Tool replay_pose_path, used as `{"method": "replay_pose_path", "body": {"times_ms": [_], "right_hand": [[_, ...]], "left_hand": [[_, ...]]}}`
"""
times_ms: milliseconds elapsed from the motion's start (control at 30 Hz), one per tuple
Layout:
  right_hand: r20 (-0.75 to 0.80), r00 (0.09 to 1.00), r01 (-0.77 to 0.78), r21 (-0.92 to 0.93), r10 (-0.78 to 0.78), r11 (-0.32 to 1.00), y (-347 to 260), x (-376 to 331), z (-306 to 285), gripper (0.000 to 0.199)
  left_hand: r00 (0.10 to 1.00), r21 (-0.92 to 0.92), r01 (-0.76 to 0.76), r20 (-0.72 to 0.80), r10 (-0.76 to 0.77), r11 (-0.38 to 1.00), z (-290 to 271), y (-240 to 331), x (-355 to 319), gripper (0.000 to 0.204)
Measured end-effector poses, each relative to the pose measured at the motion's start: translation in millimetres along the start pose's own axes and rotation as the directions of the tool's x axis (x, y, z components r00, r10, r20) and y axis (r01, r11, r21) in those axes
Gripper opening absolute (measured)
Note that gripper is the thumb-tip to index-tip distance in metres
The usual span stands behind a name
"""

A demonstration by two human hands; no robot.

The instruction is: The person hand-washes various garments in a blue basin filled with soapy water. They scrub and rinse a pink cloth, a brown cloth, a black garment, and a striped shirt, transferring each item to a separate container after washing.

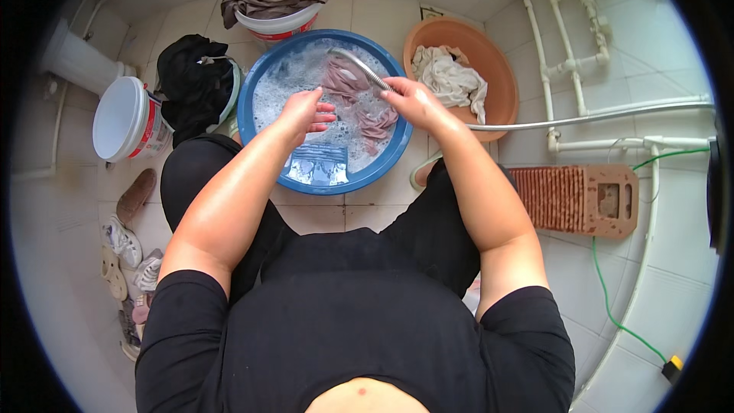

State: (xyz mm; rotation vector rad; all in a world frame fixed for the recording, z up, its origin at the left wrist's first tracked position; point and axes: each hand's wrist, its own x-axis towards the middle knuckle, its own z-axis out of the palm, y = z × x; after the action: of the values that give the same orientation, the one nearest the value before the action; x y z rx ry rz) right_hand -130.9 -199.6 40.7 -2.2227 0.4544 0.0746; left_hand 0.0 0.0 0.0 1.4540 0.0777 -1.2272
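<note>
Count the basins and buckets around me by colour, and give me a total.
Blue basin: 1
Orange basin: 1
White buckets: 3, one on its side, one with black clothes, one with a brown garment
Total: 5

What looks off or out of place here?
One thing: the white bucket at the left lies tipped on its side on the floor. Otherwise ordinary: both hands, left hand and right hand, work the pink cloth in the blue basin.
</note>
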Motion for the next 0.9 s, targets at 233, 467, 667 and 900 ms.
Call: {"method": "replay_pose_path", "body": {"times_ms": [233, 467, 667, 900], "right_hand": [[0.048, 0.993, -0.105, -0.095, 0.110, 0.990, -9.1, -0.3, -25.1, 0.039], [0.014, 0.984, -0.173, -0.205, 0.180, 0.963, -9.6, -2.7, -39.6, 0.041], [0.011, 0.985, -0.170, -0.113, 0.172, 0.979, -16.8, -2.1, -43.2, 0.041], [0.015, 0.996, -0.082, -0.107, 0.084, 0.991, -10.4, 2.6, -27.2, 0.040]], "left_hand": [[0.944, 0.096, -0.110, -0.301, 0.134, 0.989, -24.2, 0.1, 18.3, 0.040], [0.957, -0.249, -0.139, -0.283, 0.065, 0.958, -49.9, 77.0, -9.8, 0.044], [0.959, -0.223, -0.159, -0.268, 0.097, 0.962, -84.1, 87.8, -33.7, 0.039], [0.960, -0.265, -0.151, -0.270, 0.077, 0.952, -78.9, 75.3, -22.8, 0.040]]}}
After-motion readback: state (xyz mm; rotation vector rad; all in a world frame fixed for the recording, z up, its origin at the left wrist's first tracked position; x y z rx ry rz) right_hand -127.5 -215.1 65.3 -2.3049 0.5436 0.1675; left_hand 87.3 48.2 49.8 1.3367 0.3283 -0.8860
